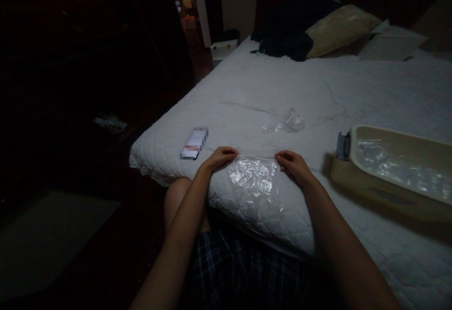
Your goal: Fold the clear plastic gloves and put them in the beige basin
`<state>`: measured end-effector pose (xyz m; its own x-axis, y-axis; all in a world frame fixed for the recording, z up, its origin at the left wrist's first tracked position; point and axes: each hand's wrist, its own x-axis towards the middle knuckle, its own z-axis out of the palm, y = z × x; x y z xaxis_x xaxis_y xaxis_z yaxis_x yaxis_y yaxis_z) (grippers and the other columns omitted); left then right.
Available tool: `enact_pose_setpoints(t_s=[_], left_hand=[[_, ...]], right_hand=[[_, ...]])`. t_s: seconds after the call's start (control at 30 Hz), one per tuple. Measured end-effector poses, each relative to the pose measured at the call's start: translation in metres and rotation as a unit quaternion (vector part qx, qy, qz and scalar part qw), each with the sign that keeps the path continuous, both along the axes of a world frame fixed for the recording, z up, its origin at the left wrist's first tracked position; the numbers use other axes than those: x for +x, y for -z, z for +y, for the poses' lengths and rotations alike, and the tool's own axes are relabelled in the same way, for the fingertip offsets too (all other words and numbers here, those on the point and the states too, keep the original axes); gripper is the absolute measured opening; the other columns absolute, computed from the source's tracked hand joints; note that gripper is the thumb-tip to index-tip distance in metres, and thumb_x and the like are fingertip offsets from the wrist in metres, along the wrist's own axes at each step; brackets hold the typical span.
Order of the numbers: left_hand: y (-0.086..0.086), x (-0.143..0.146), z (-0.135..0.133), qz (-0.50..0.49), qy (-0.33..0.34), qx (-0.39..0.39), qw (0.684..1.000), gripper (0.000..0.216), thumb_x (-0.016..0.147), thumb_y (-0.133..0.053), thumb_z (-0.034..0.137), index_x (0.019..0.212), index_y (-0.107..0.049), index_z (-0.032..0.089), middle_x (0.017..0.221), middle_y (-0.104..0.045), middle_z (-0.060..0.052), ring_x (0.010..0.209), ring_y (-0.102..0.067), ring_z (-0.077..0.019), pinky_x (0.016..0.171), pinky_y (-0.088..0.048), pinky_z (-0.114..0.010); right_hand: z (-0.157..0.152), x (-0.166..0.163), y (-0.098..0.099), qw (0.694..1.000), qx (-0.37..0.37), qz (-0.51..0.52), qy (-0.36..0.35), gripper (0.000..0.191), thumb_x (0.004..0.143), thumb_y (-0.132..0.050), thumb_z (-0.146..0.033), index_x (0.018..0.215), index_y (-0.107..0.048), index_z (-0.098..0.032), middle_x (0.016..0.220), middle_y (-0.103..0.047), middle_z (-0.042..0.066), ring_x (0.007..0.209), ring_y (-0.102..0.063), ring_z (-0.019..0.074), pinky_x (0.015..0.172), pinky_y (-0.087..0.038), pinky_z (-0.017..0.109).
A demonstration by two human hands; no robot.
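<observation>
A crinkled clear plastic bag (254,180) is stretched flat near the front edge of the bed. My left hand (222,156) pinches its upper left corner, and my right hand (291,164) pinches the upper right corner. Between them the bag's top edge runs nearly straight. Just beyond lies another crumpled clear plastic bag (285,123), touched by neither hand. To the left of my left hand rests a phone (194,143), its screen blurred out.
On the right stands a beige plastic bin (381,190) with a grey latch, holding more clear plastic. Dark cloth (289,27), a yellowish pillow (342,27) and pale flat items lie at the far end of the white quilted bed (226,112). A small white cabinet (224,49) stands beyond.
</observation>
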<state>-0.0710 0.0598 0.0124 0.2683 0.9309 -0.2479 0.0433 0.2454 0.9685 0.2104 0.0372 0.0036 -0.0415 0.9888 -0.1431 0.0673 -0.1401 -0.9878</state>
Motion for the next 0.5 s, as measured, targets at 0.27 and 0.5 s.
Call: enact_pose_setpoints(t_s=[0.27, 0.5], left_hand=[[-0.0031, -0.0001, -0.0014, 0.012, 0.008, 0.002, 1.000, 0.027, 0.058, -0.069, 0.030, 0.078, -0.065, 0.013, 0.056, -0.051, 0.003, 0.044, -0.038, -0.0032, 0.042, -0.022, -0.019], [-0.0027, -0.0012, -0.0031, 0.007, 0.012, 0.028, 1.000, 0.028, 0.061, -0.066, 0.025, 0.086, -0.066, 0.013, 0.055, -0.052, 0.003, 0.044, -0.038, -0.0032, 0.043, -0.021, -0.019]], right_hand=[[-0.0010, 0.0017, 0.0033, 1.000, -0.008, 0.016, 0.006, 0.040, 0.058, -0.070, -0.046, 0.085, -0.059, -0.018, 0.060, -0.054, -0.002, 0.043, -0.048, 0.0067, 0.032, -0.027, 0.015], [-0.0036, 0.0012, 0.0005, 0.999, -0.018, 0.031, 0.009, 0.035, 0.059, -0.070, -0.041, 0.084, -0.061, -0.019, 0.055, -0.055, -0.003, 0.042, -0.048, 0.0073, 0.033, -0.027, 0.016]])
